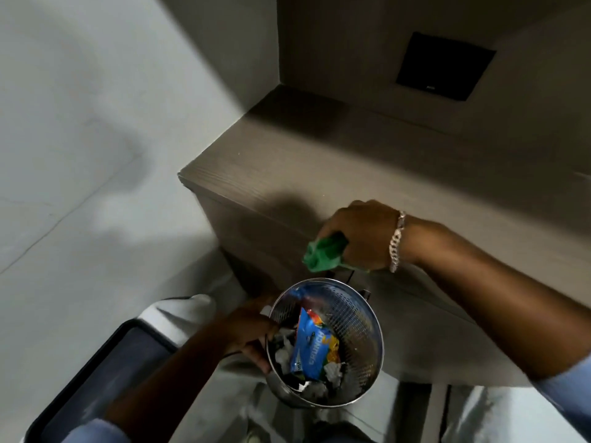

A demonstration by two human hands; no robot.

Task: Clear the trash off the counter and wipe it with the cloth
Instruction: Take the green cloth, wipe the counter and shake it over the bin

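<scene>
I see my right hand (361,235) at the near edge of the brown wood-grain counter (367,161), its fingers pressed together around a crumpled green wrapper (323,254). The wrapper sticks out below the fist and hangs just above the rim of a shiny perforated metal bin (361,321). A silver chain bracelet (396,241) sits on that wrist.

My left hand (252,330) grips the bin by its left rim, fingers curled over the edge, and holds it against the front of the counter, below the top surface. Inside the bin lie a blue snack packet (311,350) with white lettering, scraps of crumpled white paper (284,350) and some darker bits I cannot make out.

On the wall above the counter is a dark square panel (444,65). To my lower left stands a dark-rimmed object (96,362) with something white (182,311) draped beside it; I cannot tell whether that is the cloth. Pale floor (80,139) lies to the left.
</scene>
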